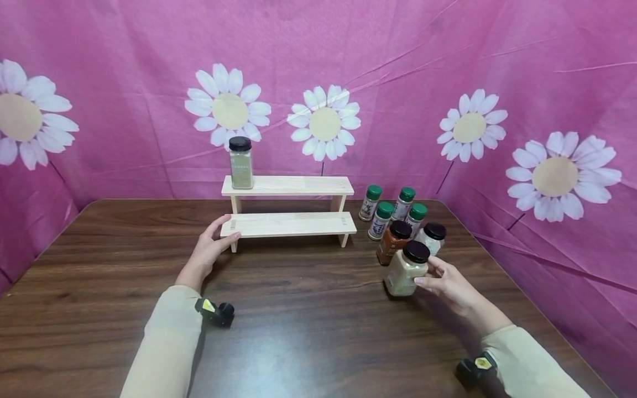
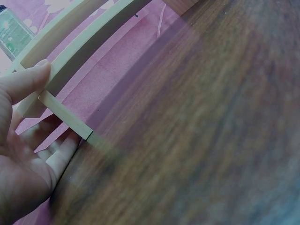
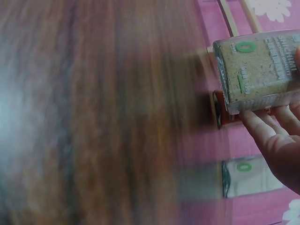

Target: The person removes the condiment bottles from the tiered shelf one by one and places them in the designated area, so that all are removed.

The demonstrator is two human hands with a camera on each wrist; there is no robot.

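Observation:
My right hand (image 1: 455,287) holds a square clear spice jar (image 1: 402,276) with a black lid and pale tan contents. The jar leans a little, and its printed label faces the right wrist camera, where the jar (image 3: 260,70) shows between thumb and fingers. At the left end of a two-tier wooden shelf rack (image 1: 288,225), my left hand (image 1: 206,251) grips the lower board. In the left wrist view the thumb (image 2: 30,82) lies against the board and the other fingers are by the leg. A black-lidded jar with greenish contents (image 1: 241,168) stands on the upper board's left end.
Behind the held jar stand a red-brown spice jar (image 1: 390,246), a black-lidded jar with white contents (image 1: 432,237) and several small green-capped bottles (image 1: 379,221). The brown wooden table (image 1: 298,331) meets a pink flowered cloth (image 1: 398,66) at the back and right.

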